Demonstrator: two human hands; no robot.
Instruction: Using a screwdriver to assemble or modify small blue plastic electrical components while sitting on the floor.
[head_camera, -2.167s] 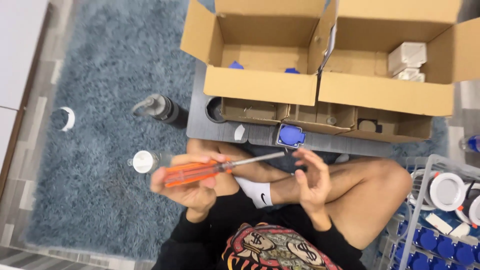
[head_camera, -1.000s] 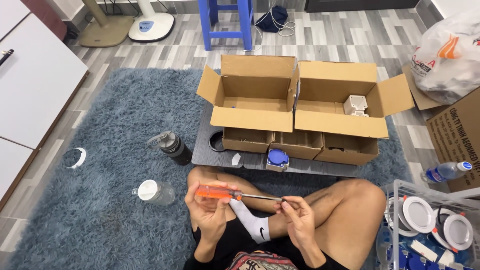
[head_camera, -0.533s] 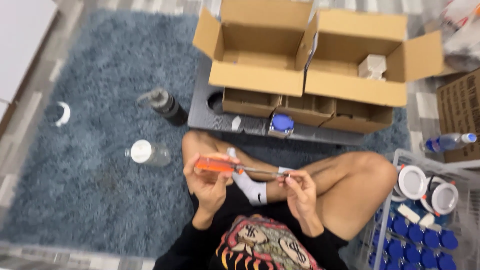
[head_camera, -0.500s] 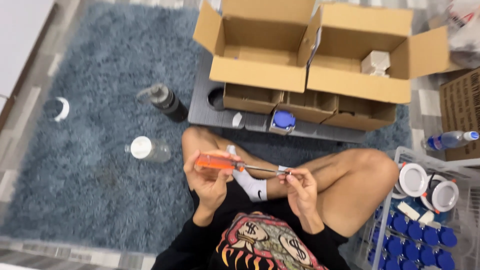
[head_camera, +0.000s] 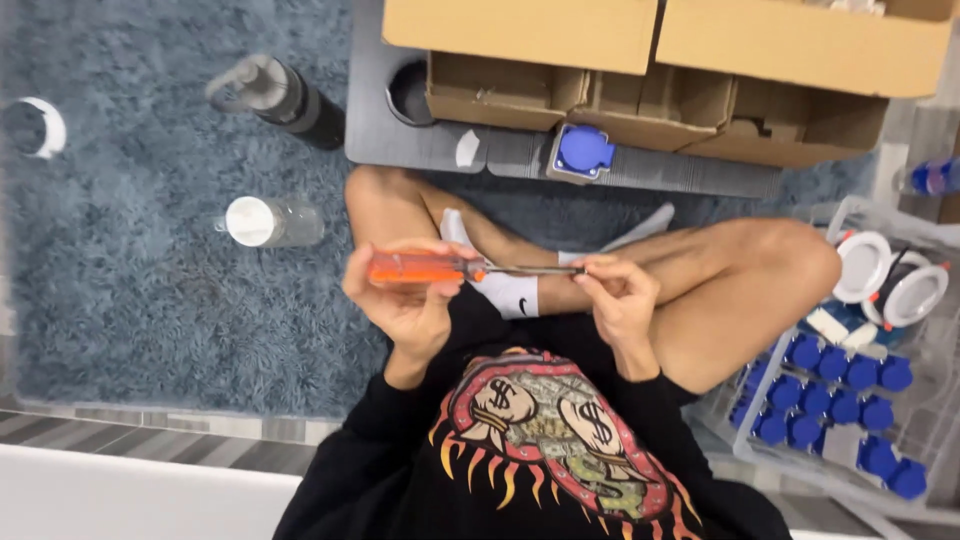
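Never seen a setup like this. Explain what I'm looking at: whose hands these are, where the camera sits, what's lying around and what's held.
There is no machine here. The one picture comes from a camera worn on a person's head, looking down at their own lap as they sit cross-legged on a blue-grey rug.

The left hand grips a screwdriver by its orange handle. The right hand pinches something small at the tip of the shaft; it is too small to identify.

Ahead lie a grey tray with cardboard boxes and a blue-capped part. Two bottles lie on the rug. To the person's right stands a wire basket of blue parts.
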